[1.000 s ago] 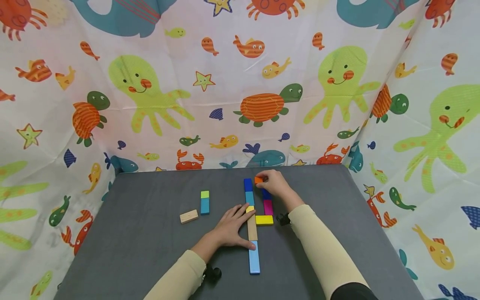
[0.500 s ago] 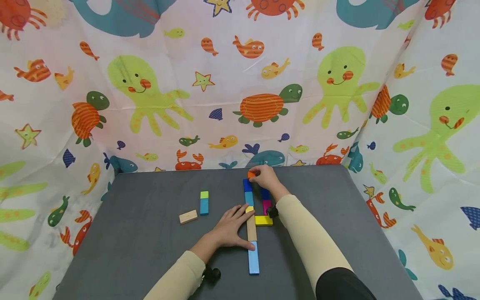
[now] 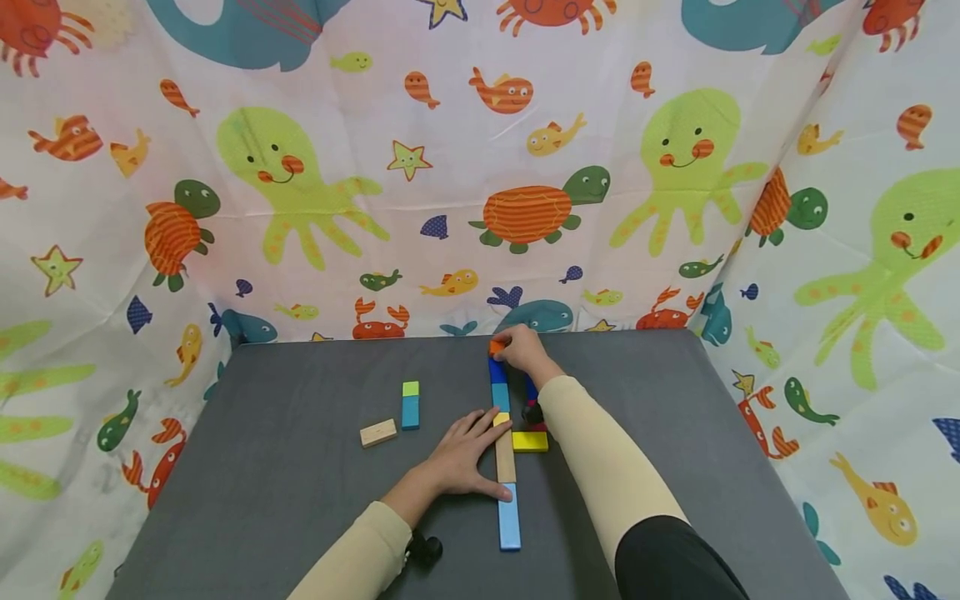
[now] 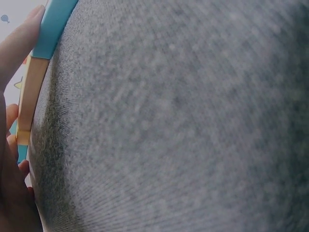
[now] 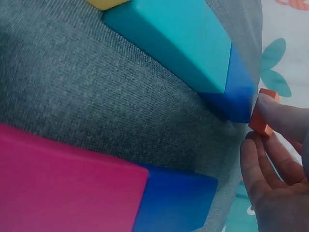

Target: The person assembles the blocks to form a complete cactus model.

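Observation:
My right hand [image 3: 527,350] pinches a small orange block [image 5: 262,115] between thumb and fingers, right at the far end of a dark blue block [image 3: 498,372]. That block heads a straight column: a teal block [image 3: 500,398], a small yellow block, a wooden block [image 3: 505,461] and a light blue block [image 3: 509,527]. Fingers spread, my left hand [image 3: 461,458] rests along the column, thumb on the light blue block and fingertips over the small yellow one. A yellow block [image 3: 530,442] juts out to the right, with a magenta block [image 5: 72,179] and a second dark blue block [image 5: 174,198] running beyond it.
On the left of the grey table [image 3: 285,467] lie a plain wooden block [image 3: 378,432] and a teal block [image 3: 410,412] with a small lime green block [image 3: 410,388] at its far end. A patterned curtain [image 3: 465,275] stands behind the table's far edge.
My right hand has carried the orange block left, from above the right-hand row to the far end of the column. My left hand has stayed in place.

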Motion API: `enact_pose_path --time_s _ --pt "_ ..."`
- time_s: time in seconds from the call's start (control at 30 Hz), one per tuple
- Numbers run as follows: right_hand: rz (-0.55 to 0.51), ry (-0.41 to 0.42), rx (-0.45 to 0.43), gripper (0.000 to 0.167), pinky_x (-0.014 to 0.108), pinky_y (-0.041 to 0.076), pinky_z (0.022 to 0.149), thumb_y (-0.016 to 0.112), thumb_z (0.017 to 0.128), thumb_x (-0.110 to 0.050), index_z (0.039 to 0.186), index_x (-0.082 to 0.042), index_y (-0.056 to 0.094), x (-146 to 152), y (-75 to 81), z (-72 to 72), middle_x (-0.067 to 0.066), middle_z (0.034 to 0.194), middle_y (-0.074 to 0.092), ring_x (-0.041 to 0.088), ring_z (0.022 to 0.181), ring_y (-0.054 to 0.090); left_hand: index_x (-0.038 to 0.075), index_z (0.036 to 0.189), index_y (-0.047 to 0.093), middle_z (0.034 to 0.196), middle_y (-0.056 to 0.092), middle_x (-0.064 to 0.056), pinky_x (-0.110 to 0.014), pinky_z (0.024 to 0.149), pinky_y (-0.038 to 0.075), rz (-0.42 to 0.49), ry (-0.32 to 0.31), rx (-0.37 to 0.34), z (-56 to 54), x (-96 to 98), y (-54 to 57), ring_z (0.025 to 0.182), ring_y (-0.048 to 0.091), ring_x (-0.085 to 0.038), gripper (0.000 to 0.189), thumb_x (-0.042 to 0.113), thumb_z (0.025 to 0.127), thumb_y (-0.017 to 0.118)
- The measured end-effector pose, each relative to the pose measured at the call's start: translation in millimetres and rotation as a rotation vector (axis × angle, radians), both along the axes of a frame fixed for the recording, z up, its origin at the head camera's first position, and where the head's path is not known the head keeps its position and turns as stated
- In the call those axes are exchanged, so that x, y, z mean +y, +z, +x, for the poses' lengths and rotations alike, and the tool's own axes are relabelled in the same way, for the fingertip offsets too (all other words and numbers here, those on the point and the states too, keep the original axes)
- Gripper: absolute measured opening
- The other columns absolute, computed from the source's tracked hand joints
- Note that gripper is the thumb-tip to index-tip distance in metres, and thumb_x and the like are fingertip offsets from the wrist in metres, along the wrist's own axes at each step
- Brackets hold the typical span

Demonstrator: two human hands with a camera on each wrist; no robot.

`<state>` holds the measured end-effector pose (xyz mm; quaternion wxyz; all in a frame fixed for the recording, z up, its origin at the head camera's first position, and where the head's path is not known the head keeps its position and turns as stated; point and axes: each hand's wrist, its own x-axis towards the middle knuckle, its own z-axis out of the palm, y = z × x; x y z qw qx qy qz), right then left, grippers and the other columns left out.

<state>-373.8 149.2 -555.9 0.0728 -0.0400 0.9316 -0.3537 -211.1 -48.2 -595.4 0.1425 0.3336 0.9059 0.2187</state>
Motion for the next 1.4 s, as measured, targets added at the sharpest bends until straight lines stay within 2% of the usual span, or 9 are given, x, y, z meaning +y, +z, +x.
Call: enact_pose_path --time_s 0.23,0.47,0.63,0.8,0.97,1.2,1.4 --pt "0.016 0.002 -0.018 0.038 0.047 0.053 0.107 0.078 0.097 -0.011 0.134 -0.007 0.074 4.3 2.0 0.1 0.016 0.135 0.070 0.034 0.122 0.064 0.034 0.170 0.026 0.180 0.008 0.003 -0.064 0.127 0.016 -0.006 -0.003 -0.005 -1.2 2.1 -3.0 0.163 0.014 -0.033 0.115 0.080 0.077 0.076" --pt "0.074 0.024 -0.063 0.035 0.051 0.046 0.115 0.073 0.101 -0.013 0.136 -0.008 0.073 11.4 -0.9 -0.5 0.016 0.137 0.070 0.037 0.133 0.058 0.033 0.170 0.025 0.180 0.007 0.002 -0.066 0.126 0.015 0.022 -0.027 -0.010 -2.8 5.2 -9.4 0.163 0.013 -0.035 0.118 0.090 0.076 0.067" --pt "0.070 0.067 -0.076 0.036 0.049 0.050 0.112 0.070 0.103 -0.013 0.139 -0.006 0.070 15.2 -0.7 0.2 0.017 0.141 0.068 0.035 0.129 0.062 0.033 0.170 0.025 0.180 0.007 0.003 -0.064 0.127 0.016 0.002 -0.023 0.005 -1.9 8.2 -4.6 0.163 0.013 -0.033 0.116 0.082 0.077 0.074" --pt "0.050 0.095 -0.044 0.039 0.050 0.049 0.112 0.066 0.105 -0.014 0.142 -0.003 0.066 16.8 7.6 4.4 0.018 0.144 0.066 0.036 0.133 0.061 0.034 0.170 0.025 0.180 0.007 0.004 -0.062 0.128 0.016 -0.021 -0.013 0.010 -0.4 9.9 0.0 0.164 0.014 -0.031 0.116 0.080 0.077 0.076" --pt "0.010 0.080 0.012 0.041 0.052 0.049 0.111 0.065 0.106 -0.019 0.143 -0.002 0.064 19.6 17.3 10.4 0.019 0.143 0.066 0.038 0.132 0.062 0.034 0.170 0.026 0.180 0.008 0.004 -0.063 0.128 0.016 -0.011 -0.014 0.008 -0.4 9.4 -2.1 0.163 0.014 -0.032 0.116 0.080 0.077 0.076" --pt "-0.058 0.059 0.097 0.039 0.052 0.055 0.104 0.066 0.106 -0.021 0.142 -0.004 0.067 20.6 25.7 33.6 0.018 0.141 0.067 0.037 0.125 0.066 0.032 0.169 0.028 0.180 0.010 0.001 -0.065 0.127 0.014 0.030 -0.017 -0.003 -1.0 3.6 -4.7 0.163 0.014 -0.035 0.117 0.085 0.076 0.073" --pt "-0.071 0.037 0.127 0.040 0.054 0.055 0.102 0.070 0.104 -0.023 0.141 -0.007 0.068 26.8 23.4 59.6 0.018 0.139 0.068 0.036 0.122 0.066 0.031 0.169 0.029 0.180 0.011 0.000 -0.066 0.127 0.014 0.039 -0.001 -0.018 -1.4 1.6 -4.5 0.162 0.015 -0.036 0.116 0.083 0.076 0.075"
